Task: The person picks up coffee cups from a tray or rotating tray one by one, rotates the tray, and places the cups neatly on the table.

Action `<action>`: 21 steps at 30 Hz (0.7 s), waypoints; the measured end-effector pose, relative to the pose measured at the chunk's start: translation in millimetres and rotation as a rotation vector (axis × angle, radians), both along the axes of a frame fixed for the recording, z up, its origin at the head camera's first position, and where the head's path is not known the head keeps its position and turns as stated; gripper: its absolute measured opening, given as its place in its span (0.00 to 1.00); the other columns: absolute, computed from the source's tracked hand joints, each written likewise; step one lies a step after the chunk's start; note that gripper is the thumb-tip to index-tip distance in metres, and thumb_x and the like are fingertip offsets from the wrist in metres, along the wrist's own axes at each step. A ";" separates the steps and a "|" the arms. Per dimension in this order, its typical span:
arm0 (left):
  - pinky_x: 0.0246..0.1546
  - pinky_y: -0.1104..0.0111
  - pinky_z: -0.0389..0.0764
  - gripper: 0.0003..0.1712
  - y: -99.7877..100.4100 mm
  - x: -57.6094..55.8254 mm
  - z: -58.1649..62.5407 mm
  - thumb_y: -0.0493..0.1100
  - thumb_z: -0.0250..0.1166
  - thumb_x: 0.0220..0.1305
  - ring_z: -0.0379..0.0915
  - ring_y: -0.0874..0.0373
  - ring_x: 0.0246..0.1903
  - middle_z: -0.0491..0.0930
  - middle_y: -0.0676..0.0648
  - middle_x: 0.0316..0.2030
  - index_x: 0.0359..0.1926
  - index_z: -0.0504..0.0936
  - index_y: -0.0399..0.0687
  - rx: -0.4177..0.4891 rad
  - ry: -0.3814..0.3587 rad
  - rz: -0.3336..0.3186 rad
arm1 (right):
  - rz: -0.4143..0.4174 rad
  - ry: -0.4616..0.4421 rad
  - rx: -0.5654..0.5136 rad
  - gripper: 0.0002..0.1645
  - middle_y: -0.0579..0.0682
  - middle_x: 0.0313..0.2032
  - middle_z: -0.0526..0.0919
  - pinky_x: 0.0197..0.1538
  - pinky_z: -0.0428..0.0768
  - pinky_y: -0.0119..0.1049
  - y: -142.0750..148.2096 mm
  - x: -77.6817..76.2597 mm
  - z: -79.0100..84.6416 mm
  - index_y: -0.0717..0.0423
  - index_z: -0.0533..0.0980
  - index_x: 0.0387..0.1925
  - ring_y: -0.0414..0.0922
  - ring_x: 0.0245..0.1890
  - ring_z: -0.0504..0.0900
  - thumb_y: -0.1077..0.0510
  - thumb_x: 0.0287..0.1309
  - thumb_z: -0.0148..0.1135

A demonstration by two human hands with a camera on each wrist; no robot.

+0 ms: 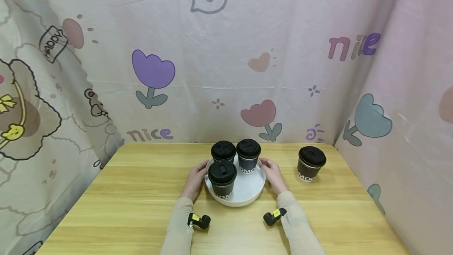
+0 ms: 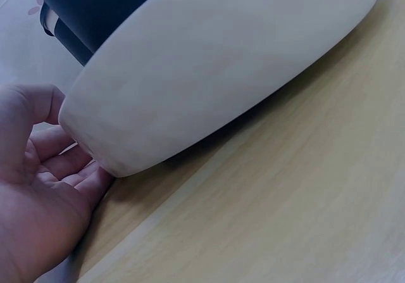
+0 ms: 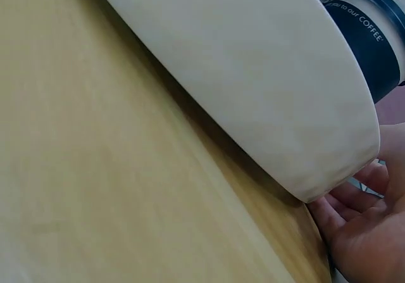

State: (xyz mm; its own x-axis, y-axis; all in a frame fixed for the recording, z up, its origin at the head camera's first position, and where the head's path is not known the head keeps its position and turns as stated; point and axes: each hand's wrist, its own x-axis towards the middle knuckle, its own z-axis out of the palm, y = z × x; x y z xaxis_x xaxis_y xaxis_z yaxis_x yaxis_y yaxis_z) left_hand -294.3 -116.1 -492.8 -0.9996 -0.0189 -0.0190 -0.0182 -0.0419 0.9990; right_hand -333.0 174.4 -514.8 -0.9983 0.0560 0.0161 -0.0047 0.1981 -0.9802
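A round white plate with a raised wall sits between my two hands. My left hand grips its left side, thumb at the rim and fingers curled beneath the edge in the left wrist view. On the opposite side my right hand holds the plate the same way, fingers tucked below the wall. Three dark paper coffee cups with black lids stand upright on it: a front one, a back left one and a back right one. The right wrist view shows coffee lettering on one cup.
Another lidded coffee cup stands on the wooden table to the right, apart from the plate. A printed curtain hangs behind the table and along both sides. Small black cameras are strapped to the wrists.
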 end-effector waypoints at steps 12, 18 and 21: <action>0.69 0.53 0.67 0.29 -9.3 -11.7 -8.9 0.35 0.52 0.68 0.63 0.41 0.68 0.66 0.34 0.68 0.69 0.65 0.38 0.032 0.069 0.069 | 0.013 -0.001 -0.019 0.24 0.63 0.61 0.76 0.68 0.70 0.52 -0.2 0.2 1.2 0.63 0.72 0.61 0.56 0.62 0.72 0.58 0.66 0.53; 0.61 0.69 0.76 0.25 -22.9 -0.7 36.2 0.35 0.54 0.69 0.72 0.51 0.61 0.71 0.36 0.65 0.67 0.68 0.39 0.010 0.192 0.140 | 0.022 -0.002 -0.026 0.25 0.63 0.61 0.76 0.68 0.70 0.51 -0.7 3.1 0.0 0.63 0.72 0.61 0.56 0.63 0.72 0.58 0.65 0.54; 0.58 0.79 0.74 0.24 -26.8 7.3 63.9 0.35 0.54 0.70 0.73 0.57 0.59 0.73 0.38 0.63 0.66 0.70 0.41 -0.033 0.282 0.121 | 0.027 -0.003 -0.030 0.25 0.63 0.61 0.75 0.68 0.70 0.51 -0.6 3.1 0.8 0.63 0.71 0.62 0.56 0.63 0.72 0.58 0.65 0.54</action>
